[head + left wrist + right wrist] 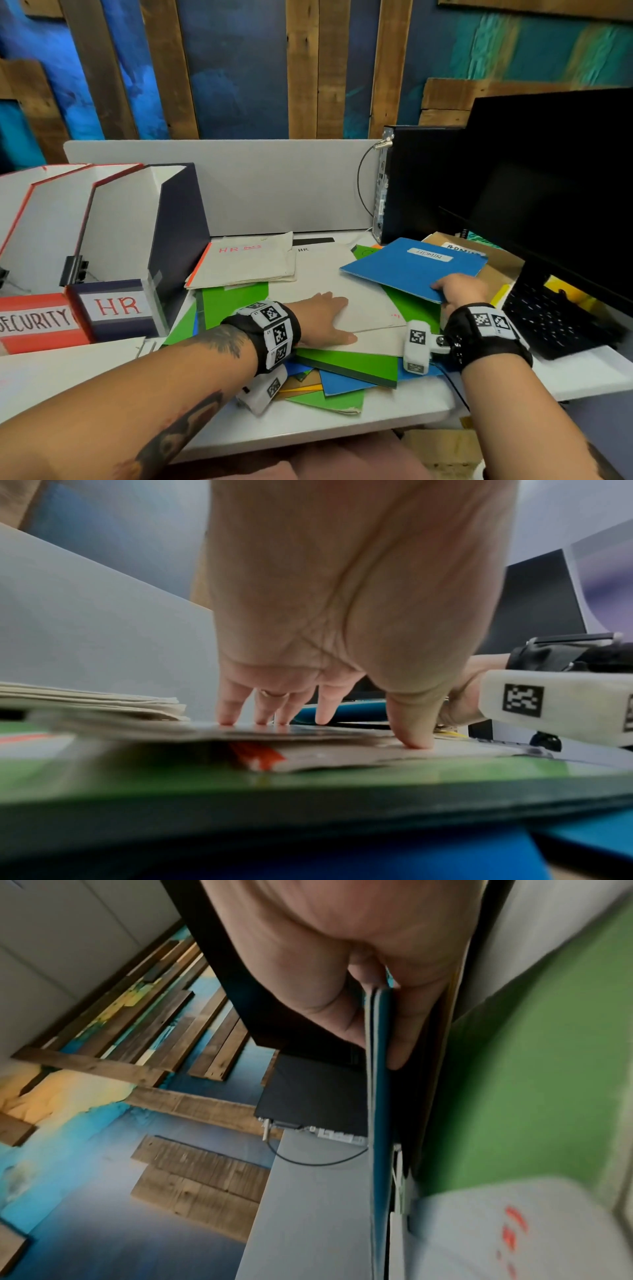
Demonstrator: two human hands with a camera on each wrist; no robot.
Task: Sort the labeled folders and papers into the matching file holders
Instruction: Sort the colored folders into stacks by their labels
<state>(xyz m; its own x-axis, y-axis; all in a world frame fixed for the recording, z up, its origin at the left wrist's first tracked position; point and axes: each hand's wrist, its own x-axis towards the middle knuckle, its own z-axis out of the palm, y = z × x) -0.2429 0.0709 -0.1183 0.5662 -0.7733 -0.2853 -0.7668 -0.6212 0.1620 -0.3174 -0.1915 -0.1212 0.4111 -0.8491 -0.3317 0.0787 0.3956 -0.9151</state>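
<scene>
hands: right hand (460, 289) pinches one blue folder (411, 267), left hand (322, 318) flat.

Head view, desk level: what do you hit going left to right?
SECURITY file holder → HR file holder → HR-marked paper stack → left hand flat on a pale folder → blue ADMIN folder gripped by right hand → keyboard.

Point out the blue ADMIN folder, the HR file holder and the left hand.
Blue ADMIN-labelled card folder (394, 270): head view, on its bare blue cover.
Dark blue HR-labelled file holder (118, 306): head view, on its front label.
Left hand (320, 317): head view, on its back.
</scene>
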